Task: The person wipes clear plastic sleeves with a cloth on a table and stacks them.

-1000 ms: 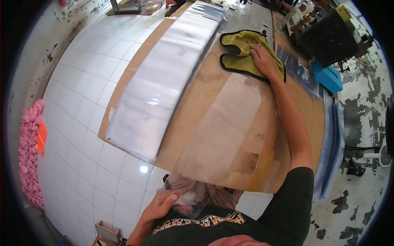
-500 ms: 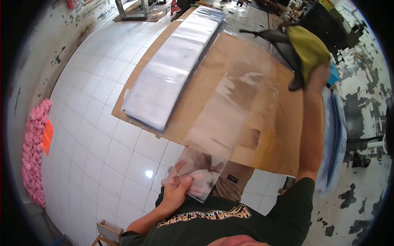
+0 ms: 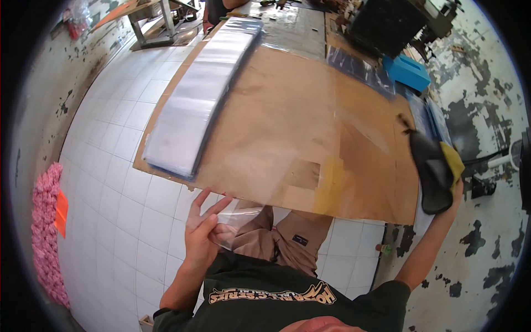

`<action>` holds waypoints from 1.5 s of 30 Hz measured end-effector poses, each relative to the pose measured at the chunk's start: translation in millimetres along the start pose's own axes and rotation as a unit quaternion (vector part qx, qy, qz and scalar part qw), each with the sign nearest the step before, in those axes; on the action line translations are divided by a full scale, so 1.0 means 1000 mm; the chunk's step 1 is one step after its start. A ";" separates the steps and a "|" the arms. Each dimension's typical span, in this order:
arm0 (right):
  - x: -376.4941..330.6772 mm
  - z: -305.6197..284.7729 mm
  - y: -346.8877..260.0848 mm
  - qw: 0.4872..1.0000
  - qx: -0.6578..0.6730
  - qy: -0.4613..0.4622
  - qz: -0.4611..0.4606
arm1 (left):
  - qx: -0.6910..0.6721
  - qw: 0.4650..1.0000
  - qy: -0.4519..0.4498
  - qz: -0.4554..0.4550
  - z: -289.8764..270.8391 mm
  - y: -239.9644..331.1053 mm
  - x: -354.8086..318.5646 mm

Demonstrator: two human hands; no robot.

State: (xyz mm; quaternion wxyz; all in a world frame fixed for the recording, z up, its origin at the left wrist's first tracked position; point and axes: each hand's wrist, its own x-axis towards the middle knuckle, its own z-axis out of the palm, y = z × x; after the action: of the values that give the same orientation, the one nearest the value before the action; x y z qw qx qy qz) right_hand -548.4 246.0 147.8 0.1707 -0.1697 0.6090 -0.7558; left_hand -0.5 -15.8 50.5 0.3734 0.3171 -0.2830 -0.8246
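Note:
My left hand (image 3: 206, 229) is at the near edge of the table, pinching the corner of a clear plastic sheet (image 3: 246, 212) between thumb and fingers. The sheet runs from there over the brown cardboard (image 3: 381, 202); its far outline is hard to make out. Off the right edge of the cardboard, my right hand (image 3: 454, 193) is closed on a black and yellow cloth (image 3: 434, 177), bunched and blurred by motion. Along the left side of the cardboard lies a long stack of clear plastic sheets (image 3: 188, 99).
A blue box (image 3: 406, 73) and a black machine (image 3: 381, 25) stand at the far right. Dark plastic (image 3: 359, 69) lies near the box. Another person's arm (image 3: 235, 3) shows at the far end. Pink bundles (image 3: 48, 238) hang by the left wall.
My right hand has swung the cloth from above the far right of the cardboard toward me, past its right edge. My left hand has moved left and up with the sheet's corner.

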 end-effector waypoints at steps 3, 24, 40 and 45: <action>-0.008 -0.016 -0.013 0.991 0.037 0.119 0.038 | -0.023 0.999 0.021 -0.014 -0.006 -0.001 -0.005; -0.059 0.047 0.016 0.977 0.126 -0.064 0.159 | -0.236 0.969 -0.070 0.034 0.121 0.028 0.162; -0.106 0.067 0.009 0.975 0.125 -0.025 0.184 | 0.840 0.189 -0.364 0.354 0.169 0.059 0.140; -0.104 0.075 0.028 0.969 0.163 -0.019 0.186 | 0.849 0.117 -0.349 0.378 0.115 0.018 0.119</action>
State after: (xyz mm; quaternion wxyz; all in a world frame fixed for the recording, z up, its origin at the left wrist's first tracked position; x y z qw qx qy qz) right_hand -420.7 224.1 130.7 0.3448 -0.0375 0.4955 -0.7964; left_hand -138.7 -94.3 99.6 -0.0124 -0.0412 -0.9837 0.1744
